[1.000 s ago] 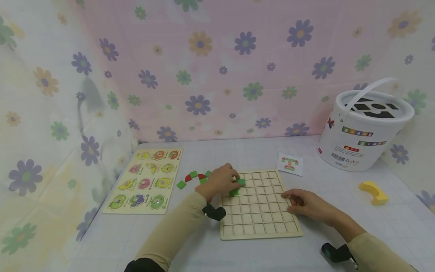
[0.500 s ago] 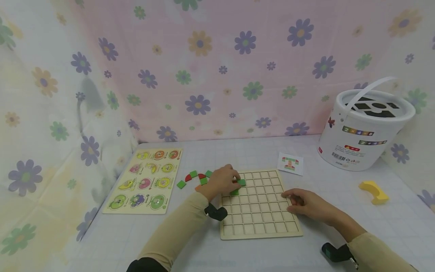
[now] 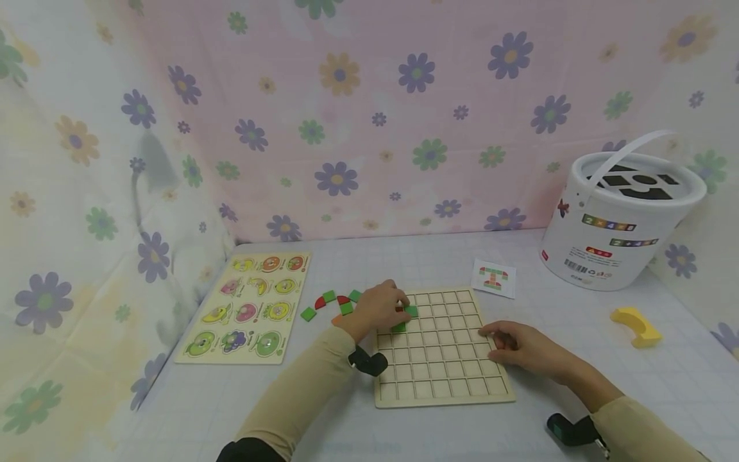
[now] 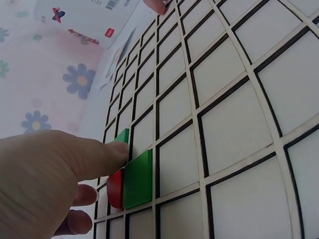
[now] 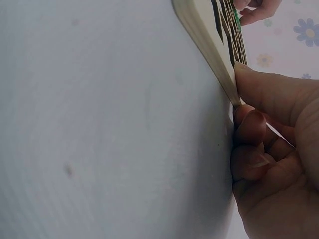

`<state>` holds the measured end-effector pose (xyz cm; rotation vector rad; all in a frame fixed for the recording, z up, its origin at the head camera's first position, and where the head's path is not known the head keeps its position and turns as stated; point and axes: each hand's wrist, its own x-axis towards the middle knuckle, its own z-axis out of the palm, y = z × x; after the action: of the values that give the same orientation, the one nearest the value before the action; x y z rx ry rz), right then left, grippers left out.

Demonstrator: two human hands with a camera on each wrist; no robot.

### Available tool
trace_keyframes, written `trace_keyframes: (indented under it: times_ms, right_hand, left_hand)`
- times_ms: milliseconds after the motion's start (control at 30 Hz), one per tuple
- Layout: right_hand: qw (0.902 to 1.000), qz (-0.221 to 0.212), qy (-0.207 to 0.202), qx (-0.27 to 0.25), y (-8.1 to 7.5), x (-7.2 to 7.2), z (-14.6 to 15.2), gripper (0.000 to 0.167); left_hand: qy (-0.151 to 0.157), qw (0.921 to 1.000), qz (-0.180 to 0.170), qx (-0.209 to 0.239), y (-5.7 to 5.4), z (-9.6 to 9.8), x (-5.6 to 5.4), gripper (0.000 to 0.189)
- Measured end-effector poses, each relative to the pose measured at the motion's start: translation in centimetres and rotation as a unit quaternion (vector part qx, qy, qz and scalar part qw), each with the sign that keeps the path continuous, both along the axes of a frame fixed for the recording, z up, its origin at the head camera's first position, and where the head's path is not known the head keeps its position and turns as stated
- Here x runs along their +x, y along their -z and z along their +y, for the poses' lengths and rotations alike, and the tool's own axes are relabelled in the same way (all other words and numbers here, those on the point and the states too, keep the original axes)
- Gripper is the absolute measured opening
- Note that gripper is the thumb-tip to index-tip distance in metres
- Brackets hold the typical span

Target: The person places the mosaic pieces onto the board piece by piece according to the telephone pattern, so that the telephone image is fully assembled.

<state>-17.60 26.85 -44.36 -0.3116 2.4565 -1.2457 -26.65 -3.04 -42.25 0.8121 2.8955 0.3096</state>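
Left hand (image 3: 378, 308), nearly closed, pinches red rounded tile (image 4: 115, 191) on pale wooden grid board (image 3: 440, 354); right hand (image 3: 531, 350), fingers curled, grips board's right edge.

Fruit board (image 3: 256, 327), left of the left hand (image 3: 378, 308), pictured fruits in four rows of three. White handled bucket (image 3: 620, 224), beyond and right of the right hand (image 3: 522, 350), topped with black shapes. Yellow arched block (image 3: 637, 323), right of the right hand, on the white worktop (image 3: 404, 263). Flowered cloth (image 3: 375, 128), pink and white, beyond both hands.
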Motion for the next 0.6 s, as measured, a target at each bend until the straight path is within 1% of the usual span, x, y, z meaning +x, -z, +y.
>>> trace_keyframes:
  times_ms: [133, 267, 433, 533, 600]
  right_hand:
    - [1.0, 0.004, -0.003, -0.007, 0.1, 0.0, 0.1, 0.053]
    - [0.9999, 0.011, -0.008, -0.008, 0.1, 0.0, 0.1, 0.052]
    - [0.9998, 0.016, -0.012, -0.008, 0.1, 0.1, 0.1, 0.051]
    - [0.9997, 0.016, -0.013, -0.01, 0.0, 0.1, 0.0, 0.051]
    - [0.9997, 0.017, -0.014, -0.01, 0.0, 0.0, 0.0, 0.051]
  left_hand:
    - [0.001, 1.0, -0.005, 0.0, -0.1, 0.1, 0.1, 0.027]
    - [0.001, 1.0, -0.001, -0.001, -0.2, 0.2, 0.2, 0.027]
    - [-0.004, 0.9999, 0.009, -0.002, 0.2, 0.2, 0.2, 0.028]
    - [-0.007, 0.9998, 0.016, 0.005, 0.3, -0.3, 0.0, 0.032]
    - [-0.016, 0.9997, 0.016, 0.012, 0.0, -1.2, -0.3, 0.034]
